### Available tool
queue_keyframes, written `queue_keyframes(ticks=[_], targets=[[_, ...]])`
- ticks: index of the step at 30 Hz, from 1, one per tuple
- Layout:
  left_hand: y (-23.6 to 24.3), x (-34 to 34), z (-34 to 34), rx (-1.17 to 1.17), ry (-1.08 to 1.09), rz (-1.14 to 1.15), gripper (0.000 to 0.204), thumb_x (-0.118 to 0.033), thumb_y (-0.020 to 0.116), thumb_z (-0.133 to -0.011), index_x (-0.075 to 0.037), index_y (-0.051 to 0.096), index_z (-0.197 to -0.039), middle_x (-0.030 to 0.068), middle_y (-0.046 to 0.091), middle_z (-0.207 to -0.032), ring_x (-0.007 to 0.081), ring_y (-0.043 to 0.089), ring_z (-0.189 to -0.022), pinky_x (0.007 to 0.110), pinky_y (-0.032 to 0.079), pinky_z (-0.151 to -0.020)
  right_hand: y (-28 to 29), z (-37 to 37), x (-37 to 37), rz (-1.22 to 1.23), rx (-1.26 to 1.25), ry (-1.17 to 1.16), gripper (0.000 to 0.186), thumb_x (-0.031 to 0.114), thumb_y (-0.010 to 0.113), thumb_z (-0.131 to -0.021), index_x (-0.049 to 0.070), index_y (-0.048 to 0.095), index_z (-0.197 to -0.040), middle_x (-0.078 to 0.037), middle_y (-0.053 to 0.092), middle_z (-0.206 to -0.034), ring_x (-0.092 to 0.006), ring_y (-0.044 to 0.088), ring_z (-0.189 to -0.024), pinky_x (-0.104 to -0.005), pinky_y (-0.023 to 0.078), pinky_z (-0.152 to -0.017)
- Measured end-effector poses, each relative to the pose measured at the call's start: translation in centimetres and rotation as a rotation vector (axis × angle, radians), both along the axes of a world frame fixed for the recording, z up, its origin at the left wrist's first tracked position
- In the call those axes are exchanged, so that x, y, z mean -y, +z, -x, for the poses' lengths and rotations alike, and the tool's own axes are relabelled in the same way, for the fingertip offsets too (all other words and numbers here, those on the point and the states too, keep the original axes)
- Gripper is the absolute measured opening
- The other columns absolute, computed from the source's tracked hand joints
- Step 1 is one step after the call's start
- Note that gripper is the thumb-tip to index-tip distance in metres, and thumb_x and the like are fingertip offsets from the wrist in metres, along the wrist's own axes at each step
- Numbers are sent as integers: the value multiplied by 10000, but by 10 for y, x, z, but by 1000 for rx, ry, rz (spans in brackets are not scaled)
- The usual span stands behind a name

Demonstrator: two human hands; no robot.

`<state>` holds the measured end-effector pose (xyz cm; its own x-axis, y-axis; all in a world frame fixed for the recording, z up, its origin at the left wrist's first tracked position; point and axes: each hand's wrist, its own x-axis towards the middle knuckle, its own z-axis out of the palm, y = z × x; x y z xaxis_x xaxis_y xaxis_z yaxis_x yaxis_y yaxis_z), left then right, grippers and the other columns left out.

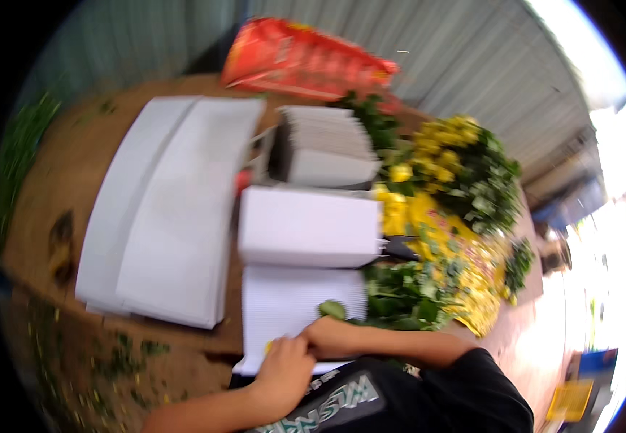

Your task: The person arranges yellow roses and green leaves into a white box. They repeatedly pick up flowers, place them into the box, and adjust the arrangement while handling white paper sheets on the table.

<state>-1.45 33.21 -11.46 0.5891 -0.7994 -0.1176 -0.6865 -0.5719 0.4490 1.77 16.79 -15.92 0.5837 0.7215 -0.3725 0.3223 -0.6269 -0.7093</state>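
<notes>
Ribbed white sheet (284, 299): at the near edge of the surface (35, 224); ribs run left to right; long axis cannot be told, hands and white block (310, 227) hiding its ends.
Green leaf (332, 309): over the sheet, just beyond the right hand; long axis roughly left-right.
Left hand (289, 366): fingers curled, against the right; yellow bit (268, 347) at its fingertips; hold cannot be told.
Right hand (329, 338): partly curled; contents, if any, cannot be told.

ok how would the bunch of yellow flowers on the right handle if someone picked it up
The yellow flower bunch is probably light for its size, looking loose and leafy. The clustered blooms look easily bruised, and the spreading leaves may flop.
</notes>
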Motion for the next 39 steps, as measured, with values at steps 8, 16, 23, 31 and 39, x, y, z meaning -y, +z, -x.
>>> queue_keyframes(ticks=[8,16,23,31,39], targets=[[29,21,-13,-1,-179,-260,169,-71,476,-721,-31,563,-860,160,504,-867,329,510,-809,400,455,-677,83,14,98,-266,190,-457,248,153,560,-763,76,594,-996,-145,615,-891,-279,591,-816,-358,462,-730],[20,25,-4,-1,-162,-295,222,-62,614,-616,-37,553,-827,136,496,-884,312,487,-835,396,433,-690,-43,143,355,918,97,-1225,495,109,623,-696,176,472,-1163,-89,496,-1131,-281,499,-1034,-476,401,-831],[23,28,7,-30,-95,-249,287,-34,625,-588,-40,541,-863,141,499,-891,329,478,-829,399,408,-698,-94,164,366,787,427,-1062,523,136,625,-703,176,405,-1177,-65,415,-1157,-258,416,-1073,-436,390,-816],[15,31,4,-18,-42,-190,295,-43,626,-607,-29,573,-897,159,525,-860,345,501,-786,404,418,-672,-106,150,406,592,814,-968,70,101,468,-724,87,525,-686,-45,521,-727,-237,503,-776,-330,414,-686],[13,20,2,45,-39,-179,300,-12,614,-592,-41,566,-887,129,527,-859,322,502,-792,390,422,-673,-95,211,403,641,700,-788,63,134,503,-712,114,522,-768,-38,489,-735,-223,484,-789,-333,384,-690]])
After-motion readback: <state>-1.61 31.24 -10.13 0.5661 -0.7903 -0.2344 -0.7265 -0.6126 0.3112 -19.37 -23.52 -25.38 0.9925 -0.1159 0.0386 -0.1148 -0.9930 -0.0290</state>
